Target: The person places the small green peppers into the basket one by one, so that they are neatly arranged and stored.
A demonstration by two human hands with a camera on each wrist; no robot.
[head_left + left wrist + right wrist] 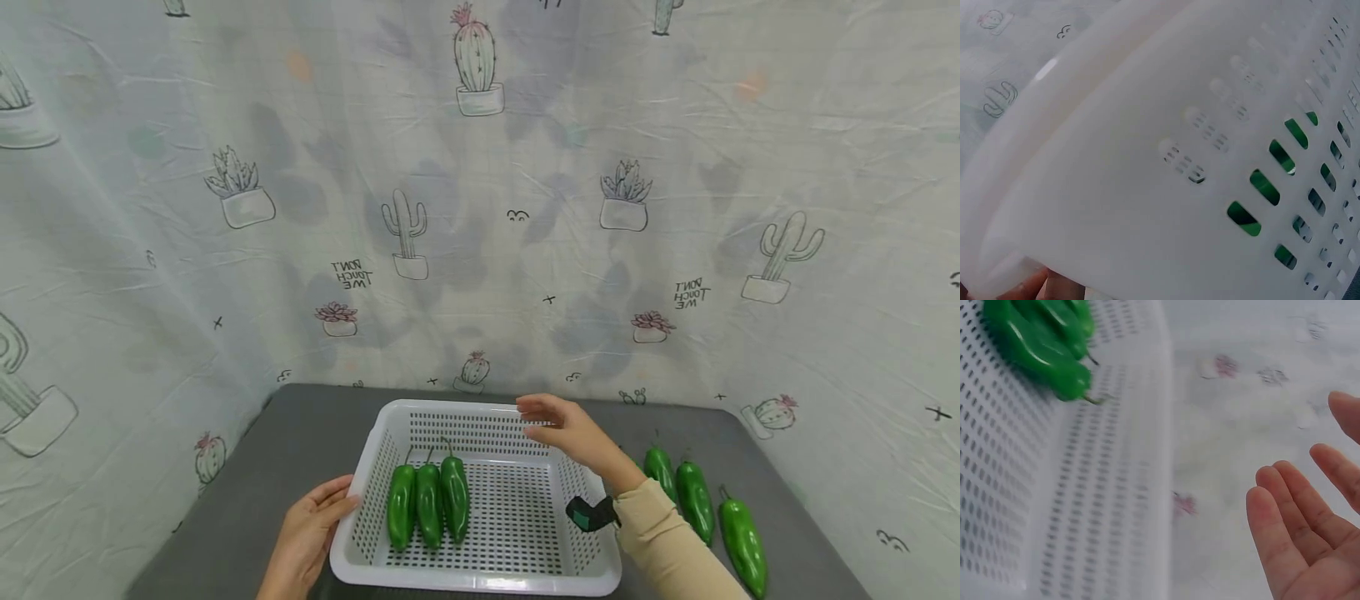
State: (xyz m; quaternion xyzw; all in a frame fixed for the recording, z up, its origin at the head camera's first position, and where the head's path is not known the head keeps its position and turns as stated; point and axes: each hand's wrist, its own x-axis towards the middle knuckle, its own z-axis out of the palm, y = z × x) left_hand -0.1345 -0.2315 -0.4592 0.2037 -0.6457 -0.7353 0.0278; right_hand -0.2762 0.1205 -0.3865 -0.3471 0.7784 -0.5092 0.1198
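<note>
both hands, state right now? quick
Left hand: closed on the rim of the white basket, at its left side.
Right hand: open, fingers loosely bent, holding nothing.

Cactus-printed sheeting behind and beside a dark grey table makes a screened-off nook, the building unclear.

Dark grey table; on it white perforated basket, green peppers to right.

Mirrored lettering, apparently "DON'T TOUCH ME", appears twice on the backdrop.
</note>
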